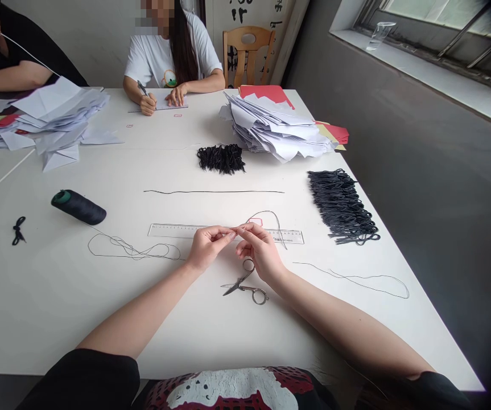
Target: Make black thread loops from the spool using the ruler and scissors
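My left hand (206,247) and my right hand (263,249) meet over the table, thumbs and forefingers pinched together at the tips. A thin black cord (278,223) comes out of the pinch and arcs over to the right. The part between my fingertips is hidden. Behind my hands lies a clear ruler (170,230), partly covered by them. Scissors (240,285) rest on the table just below my right hand, blades apart. Farther back, a straight length of black cord (213,192) lies across the table.
To the left are a black thread spool (81,208), loose thread (132,250) and a small black knotted cord (18,230). Black cord bundles (221,158) and looped cords (341,205) lie behind and right. Paper stacks (271,125) stand farther back; a person (177,62) writes opposite.
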Motion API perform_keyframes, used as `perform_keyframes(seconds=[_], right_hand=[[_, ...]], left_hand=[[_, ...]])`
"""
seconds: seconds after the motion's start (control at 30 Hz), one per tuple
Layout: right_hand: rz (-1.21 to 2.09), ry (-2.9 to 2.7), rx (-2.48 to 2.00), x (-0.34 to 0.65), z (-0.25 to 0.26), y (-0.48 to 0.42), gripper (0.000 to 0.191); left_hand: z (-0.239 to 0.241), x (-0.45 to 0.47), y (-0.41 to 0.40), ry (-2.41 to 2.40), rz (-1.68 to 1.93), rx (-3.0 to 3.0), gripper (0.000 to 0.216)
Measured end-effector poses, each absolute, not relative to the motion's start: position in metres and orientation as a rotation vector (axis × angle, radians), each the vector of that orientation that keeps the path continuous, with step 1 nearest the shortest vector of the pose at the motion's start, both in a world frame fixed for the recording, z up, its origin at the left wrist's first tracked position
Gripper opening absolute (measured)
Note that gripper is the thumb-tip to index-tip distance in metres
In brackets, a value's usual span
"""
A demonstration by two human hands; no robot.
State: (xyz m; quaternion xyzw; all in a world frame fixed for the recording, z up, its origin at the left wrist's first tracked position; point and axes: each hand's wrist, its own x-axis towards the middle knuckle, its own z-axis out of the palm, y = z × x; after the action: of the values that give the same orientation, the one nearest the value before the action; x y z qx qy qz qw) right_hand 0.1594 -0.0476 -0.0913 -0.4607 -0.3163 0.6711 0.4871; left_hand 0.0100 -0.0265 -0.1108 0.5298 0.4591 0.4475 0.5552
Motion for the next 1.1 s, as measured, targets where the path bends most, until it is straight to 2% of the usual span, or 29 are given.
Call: perform_keyframes(seconds=[0.37,0.53,1.1], right_hand=[[1.656,-0.767,-1.118,0.16,-0.092,-0.048,0.032],[1.734,-0.775,-1.083,0.159,-0.094,-0.048,0.044],[1.766,-0.732,-1.028,0.162,-0.101,-0.044,0.028]], left_hand=[[-0.106,0.011,-0.027,1.073,1.064,1.203,0.02],[-0.099,0.012,-0.027,1.035,1.015,0.991,0.025],[-0.096,0.011,-0.027,0.98,0.949,0.983,0.027]])
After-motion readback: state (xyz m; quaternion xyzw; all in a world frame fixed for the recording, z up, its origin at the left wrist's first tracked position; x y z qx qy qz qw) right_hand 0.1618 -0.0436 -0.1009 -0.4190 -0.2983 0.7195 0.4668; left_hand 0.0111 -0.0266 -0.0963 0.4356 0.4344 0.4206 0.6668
